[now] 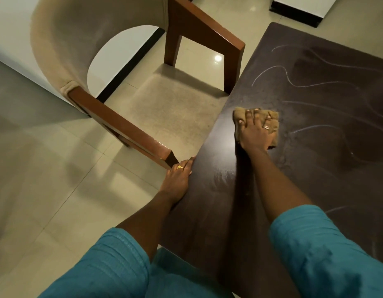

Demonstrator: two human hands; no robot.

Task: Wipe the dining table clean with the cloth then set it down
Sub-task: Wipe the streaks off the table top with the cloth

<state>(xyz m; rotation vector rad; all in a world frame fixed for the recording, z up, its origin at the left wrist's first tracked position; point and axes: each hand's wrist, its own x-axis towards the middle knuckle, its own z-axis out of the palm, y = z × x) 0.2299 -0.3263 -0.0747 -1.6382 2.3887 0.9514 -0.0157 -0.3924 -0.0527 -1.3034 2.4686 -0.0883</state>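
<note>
Pale glossy floor tiles [46, 190] all round, with a dark brown dining table [218, 211] running from the near edge up to the far right. Nearest, two teal sleeves [113, 263] at the bottom, bare forearms reaching out of them. Left hand [177, 175] at the table's left edge, curled over it, fingers closed onto the rim, a gold ring on one finger; just beside the front corner of the chair's near wooden arm, possibly touching it, contact not clear. Right hand [256, 131] farther out on the tabletop, palm down, fingers spread and pressing flat on a crumpled tan cloth [273, 121], a ring on one finger too. Cloth bunched under that hand, lying on the table near its left edge, edges showing past the fingertips and on the right side of the hand. Faint dusty smear [225, 175] on the wood between the two arms. Thin pale curved streaks [293, 82] across the tabletop beyond and right of the cloth. Left of the table, a chair [171, 108] with beige seat, curved beige back and reddish-brown wooden arms, pulled close against the table's edge. Farthest, white wall [10, 35] with black skirting [130, 63] at upper left, and another white panel on a black base [293, 16] at the top right.
</note>
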